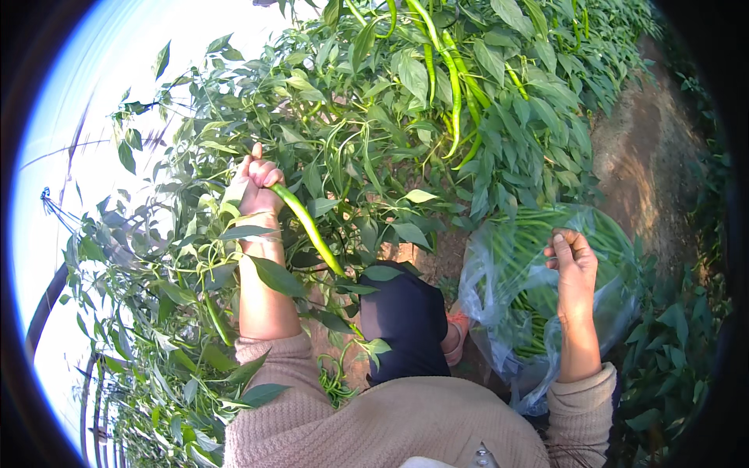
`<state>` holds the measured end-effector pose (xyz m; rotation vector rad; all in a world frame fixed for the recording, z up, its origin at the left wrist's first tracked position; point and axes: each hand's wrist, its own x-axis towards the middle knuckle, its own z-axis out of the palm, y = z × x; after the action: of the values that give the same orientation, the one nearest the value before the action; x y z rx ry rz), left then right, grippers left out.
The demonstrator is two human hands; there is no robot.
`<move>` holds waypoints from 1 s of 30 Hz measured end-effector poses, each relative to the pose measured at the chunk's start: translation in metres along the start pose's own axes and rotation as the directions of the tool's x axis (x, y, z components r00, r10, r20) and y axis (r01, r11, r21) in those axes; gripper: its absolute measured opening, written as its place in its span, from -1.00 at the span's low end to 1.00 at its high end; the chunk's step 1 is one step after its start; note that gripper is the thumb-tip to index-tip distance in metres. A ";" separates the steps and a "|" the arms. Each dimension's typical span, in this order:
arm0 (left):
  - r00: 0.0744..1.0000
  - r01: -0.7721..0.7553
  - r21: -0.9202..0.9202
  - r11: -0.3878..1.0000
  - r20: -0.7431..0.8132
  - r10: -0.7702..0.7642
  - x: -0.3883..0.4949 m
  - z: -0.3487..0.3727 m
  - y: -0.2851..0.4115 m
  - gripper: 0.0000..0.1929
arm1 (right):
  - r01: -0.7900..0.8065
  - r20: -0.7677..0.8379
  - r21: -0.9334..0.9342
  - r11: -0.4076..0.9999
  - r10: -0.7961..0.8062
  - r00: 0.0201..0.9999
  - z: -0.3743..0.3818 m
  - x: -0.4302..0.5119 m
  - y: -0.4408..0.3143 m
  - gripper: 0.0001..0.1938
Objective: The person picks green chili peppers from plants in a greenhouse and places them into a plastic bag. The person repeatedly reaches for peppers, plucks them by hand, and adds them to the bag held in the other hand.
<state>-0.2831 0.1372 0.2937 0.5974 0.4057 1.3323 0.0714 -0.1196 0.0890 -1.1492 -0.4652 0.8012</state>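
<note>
My left hand point(260, 181) reaches in among the pepper plants, its fingers closed around the upper end of a long green chili pepper point(310, 228). The pepper slants down to the right from my fist, its tip hanging near my knee. Leaves partly cover my left wrist and forearm. My right hand point(573, 257) is over a clear plastic bag point(485, 292) filled with many long green peppers point(529, 316). Its fingers are curled and the thumb meets the forefinger; no object shows between them.
More long peppers point(450, 88) hang from the plants ahead, and a single pepper point(216, 319) hangs left of my forearm. Several green peppers point(336, 380) lie low beside my leg point(404, 322). A bare soil path point(643, 158) runs along the right. Greenhouse framing point(50, 298) curves at the far left.
</note>
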 end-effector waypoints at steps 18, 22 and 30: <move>0.974 0.124 0.085 0.989 0.180 -0.138 -0.029 0.020 -0.052 -0.63 | -0.027 0.044 -0.053 0.998 0.030 0.999 0.013 -0.004 0.007 -0.86; 0.983 -0.066 0.252 0.965 0.181 0.020 -0.061 0.037 -0.108 -0.54 | -0.085 0.198 -0.112 0.990 0.106 0.975 0.024 -0.012 0.002 -0.71; 0.894 0.129 0.535 0.835 0.302 -0.332 -0.100 0.063 -0.298 -0.56 | -0.298 0.433 0.034 0.954 0.255 0.865 0.041 -0.028 0.010 -0.80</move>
<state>-0.0337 -0.0079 0.1535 1.1879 0.4885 0.8328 0.0213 -0.1135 0.0963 -0.9563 -0.6197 1.3278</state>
